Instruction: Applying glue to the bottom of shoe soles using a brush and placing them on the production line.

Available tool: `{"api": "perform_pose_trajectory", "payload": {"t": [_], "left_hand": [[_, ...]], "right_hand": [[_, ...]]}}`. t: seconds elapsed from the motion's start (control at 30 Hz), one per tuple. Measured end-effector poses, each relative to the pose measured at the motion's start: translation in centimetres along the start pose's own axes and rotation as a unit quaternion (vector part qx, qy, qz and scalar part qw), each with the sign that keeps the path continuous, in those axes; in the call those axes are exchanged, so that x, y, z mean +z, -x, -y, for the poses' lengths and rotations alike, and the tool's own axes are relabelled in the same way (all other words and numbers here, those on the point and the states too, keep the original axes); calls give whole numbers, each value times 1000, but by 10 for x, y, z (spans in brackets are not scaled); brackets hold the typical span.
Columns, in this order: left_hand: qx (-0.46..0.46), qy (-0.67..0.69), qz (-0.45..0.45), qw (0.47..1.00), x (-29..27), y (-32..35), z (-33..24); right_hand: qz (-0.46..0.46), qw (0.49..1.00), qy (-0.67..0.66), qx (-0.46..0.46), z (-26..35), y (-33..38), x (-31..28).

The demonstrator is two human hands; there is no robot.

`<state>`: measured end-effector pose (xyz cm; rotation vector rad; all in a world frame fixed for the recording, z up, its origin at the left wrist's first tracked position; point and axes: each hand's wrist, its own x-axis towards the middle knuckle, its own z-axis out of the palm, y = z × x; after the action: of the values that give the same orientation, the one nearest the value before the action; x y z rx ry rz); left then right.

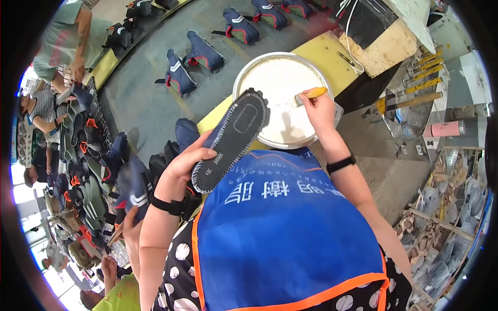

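Note:
My left hand [188, 161] is closed round the heel end of a dark shoe upper [228, 142], whose black underside with white zigzag stitching faces up. The toe end overlaps the near-left rim of a round metal basin [243, 78]. White, creamy liquid [280, 78] fills the basin. Over its right side, my right hand [320, 111] pinches a small brush [313, 94] by its yellow handle, bristles pointing left just above or at the liquid. I cannot tell whether the bristles touch it.
Several navy shoe uppers [180, 72] lie on a grey-green belt [140, 78] beyond the basin. A yellow strip [322, 54] runs along its near edge. Many shoes [93, 202] crowd the left, where co-workers handle some. At right are a pink bottle [447, 128] and wire crates [441, 220].

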<state>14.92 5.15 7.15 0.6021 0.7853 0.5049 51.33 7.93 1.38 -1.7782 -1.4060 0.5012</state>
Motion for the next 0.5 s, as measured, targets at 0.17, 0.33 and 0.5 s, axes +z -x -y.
{"api": "perform_pose_trajectory", "payload": {"t": [0.17, 0.33, 0.5], "left_hand": [[-46, -67, 14, 997, 4, -7, -14], [-73, -77, 43, 993, 2, -18, -19], [-89, -56, 35, 994, 1, -16, -17]], "right_hand": [[29, 977, -147, -154, 79, 6, -30], [169, 909, -145, -353, 125, 15, -27], [164, 901, -107, -386, 111, 8, -10]]}}
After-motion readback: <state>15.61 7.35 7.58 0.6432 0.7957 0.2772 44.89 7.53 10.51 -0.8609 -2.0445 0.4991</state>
